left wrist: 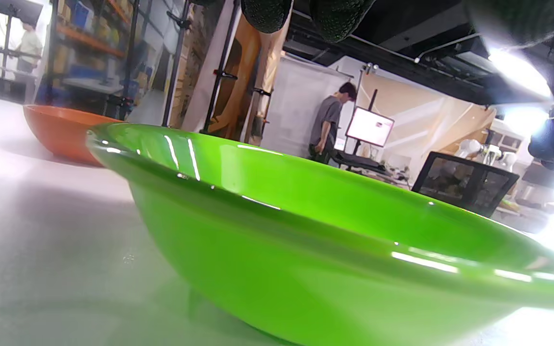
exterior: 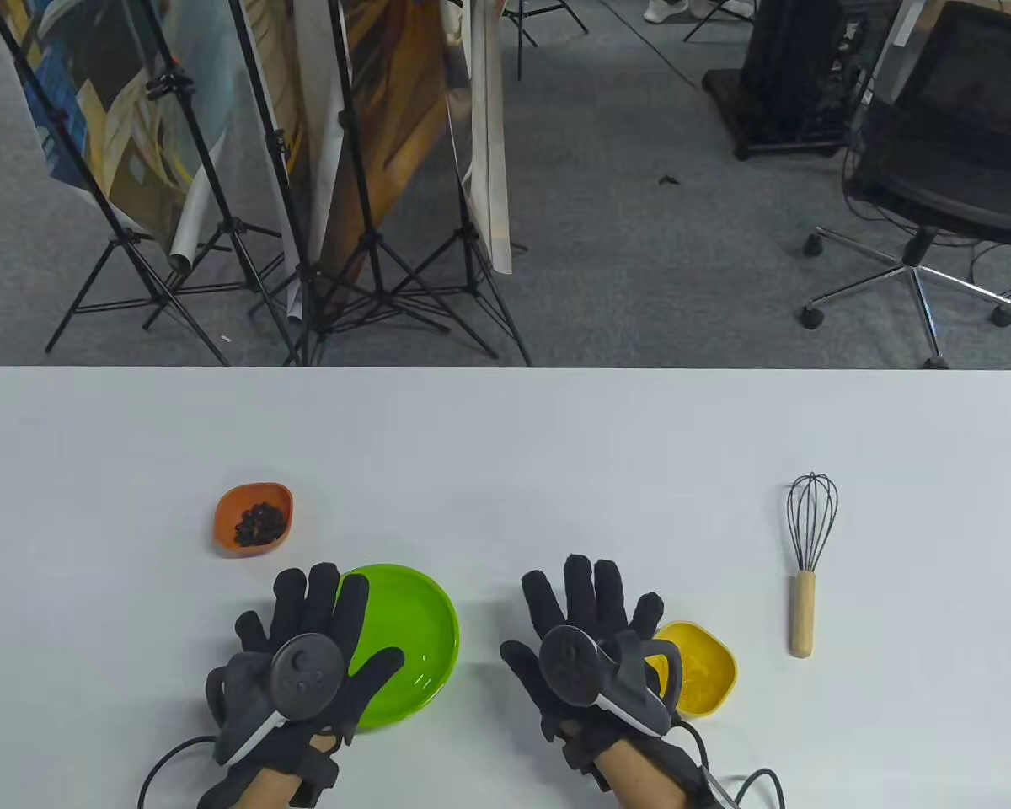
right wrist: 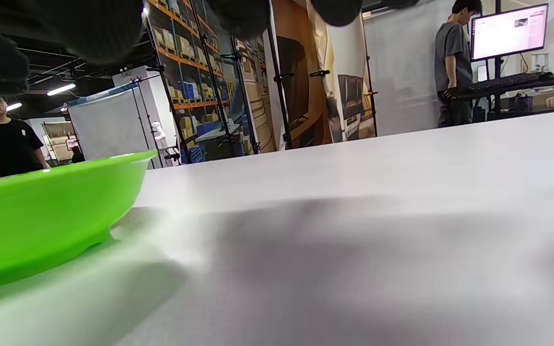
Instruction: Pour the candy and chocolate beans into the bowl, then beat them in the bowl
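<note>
A green bowl (exterior: 413,640) sits on the white table (exterior: 505,438) near the front; it fills the left wrist view (left wrist: 306,230) and shows at the left of the right wrist view (right wrist: 41,211). My left hand (exterior: 312,624) lies flat with straight fingers over the bowl's left rim. My right hand (exterior: 590,615) lies flat on the table right of the bowl, holding nothing. A small orange dish (exterior: 253,518) holds dark chocolate beans (exterior: 261,522), behind the left hand. A yellow dish (exterior: 699,670) of candy sits just right of the right hand. A whisk (exterior: 805,565) lies at the right.
Tripod stands (exterior: 303,253) with rolled backdrops stand beyond the table's far edge, an office chair (exterior: 944,194) at the far right. Cables trail from both wrists at the front edge. People stand in the background of the wrist views.
</note>
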A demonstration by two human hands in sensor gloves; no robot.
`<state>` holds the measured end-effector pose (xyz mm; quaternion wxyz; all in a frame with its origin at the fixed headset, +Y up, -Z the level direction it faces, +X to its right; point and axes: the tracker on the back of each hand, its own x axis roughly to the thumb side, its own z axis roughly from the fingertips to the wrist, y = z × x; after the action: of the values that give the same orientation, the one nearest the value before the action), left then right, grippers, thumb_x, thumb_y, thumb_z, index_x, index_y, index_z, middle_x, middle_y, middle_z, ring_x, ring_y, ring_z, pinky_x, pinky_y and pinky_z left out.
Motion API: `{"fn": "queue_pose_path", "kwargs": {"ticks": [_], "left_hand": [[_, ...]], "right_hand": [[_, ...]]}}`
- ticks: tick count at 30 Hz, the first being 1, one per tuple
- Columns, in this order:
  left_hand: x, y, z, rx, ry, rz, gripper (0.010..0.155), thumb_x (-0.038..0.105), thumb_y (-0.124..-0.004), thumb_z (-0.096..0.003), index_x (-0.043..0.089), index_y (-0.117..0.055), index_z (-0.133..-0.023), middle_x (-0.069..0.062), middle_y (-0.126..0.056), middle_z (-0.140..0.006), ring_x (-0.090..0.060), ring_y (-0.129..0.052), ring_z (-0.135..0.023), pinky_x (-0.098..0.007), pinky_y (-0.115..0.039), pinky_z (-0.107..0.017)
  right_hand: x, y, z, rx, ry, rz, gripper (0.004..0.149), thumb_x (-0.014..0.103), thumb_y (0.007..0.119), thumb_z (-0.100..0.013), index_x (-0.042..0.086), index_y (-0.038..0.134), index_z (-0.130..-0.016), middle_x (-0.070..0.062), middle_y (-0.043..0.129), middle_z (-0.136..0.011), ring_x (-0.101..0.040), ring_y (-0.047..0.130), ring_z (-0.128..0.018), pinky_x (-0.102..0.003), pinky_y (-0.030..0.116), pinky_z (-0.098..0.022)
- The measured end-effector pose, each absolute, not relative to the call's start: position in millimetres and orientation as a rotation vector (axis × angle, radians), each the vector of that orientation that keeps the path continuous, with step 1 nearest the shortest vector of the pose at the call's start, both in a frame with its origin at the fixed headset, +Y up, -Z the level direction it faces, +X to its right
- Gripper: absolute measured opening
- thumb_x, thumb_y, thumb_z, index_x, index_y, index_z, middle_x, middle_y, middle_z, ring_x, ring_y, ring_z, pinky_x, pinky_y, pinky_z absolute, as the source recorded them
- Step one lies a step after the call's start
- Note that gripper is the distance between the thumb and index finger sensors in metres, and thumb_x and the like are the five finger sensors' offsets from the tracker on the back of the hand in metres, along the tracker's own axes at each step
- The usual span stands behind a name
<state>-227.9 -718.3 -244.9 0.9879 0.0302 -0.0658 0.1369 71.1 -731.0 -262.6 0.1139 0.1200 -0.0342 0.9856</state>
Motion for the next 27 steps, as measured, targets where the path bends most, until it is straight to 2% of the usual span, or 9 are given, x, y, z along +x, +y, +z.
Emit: {"fn": "queue_pose_path", "kwargs": {"ticks": [18,23,27], "left_hand": [[-234,-714,-245,0.077,-0.105,0.274,0.088,0.072,-0.066,-0.0391,0.031,-0.041,-0.113,-0.008,-0.032,-0.123,-0.048,-0.025,-0.113,-0.083,-0.032,-0.068],[-259,-706,-247,0.102,0.004,0.264,0.082,0.067,-0.070,-0.0416,0.035,-0.043,-0.112,-0.005,-0.039,-0.122,-0.041,-0.039,-0.114,-0.071,-0.050,-0.074],[-289,-710,-252,0.058,0.170,0.276,0.086,0.068,-0.070,-0.0413,0.029,-0.042,-0.112,-0.014,-0.050,-0.118,-0.050,-0.064,-0.103,-0.059,-0.072,-0.066]], "right_hand": [[77,-728,-261,0.322,-0.131,2.879,0.078,0.063,0.065,-0.049,0.026,0.040,-0.112,-0.027,0.027,-0.114,-0.058,0.025,-0.102,-0.089,0.022,-0.050],[79,-729,-260,0.323,-0.121,2.873,0.077,0.063,0.065,-0.049,0.026,0.040,-0.112,-0.027,0.027,-0.114,-0.058,0.025,-0.102,-0.089,0.022,-0.050],[84,-732,-260,0.313,-0.071,2.816,0.077,0.063,0.065,-0.049,0.026,0.040,-0.112,-0.028,0.027,-0.114,-0.058,0.025,-0.102,-0.089,0.022,-0.050]]}}
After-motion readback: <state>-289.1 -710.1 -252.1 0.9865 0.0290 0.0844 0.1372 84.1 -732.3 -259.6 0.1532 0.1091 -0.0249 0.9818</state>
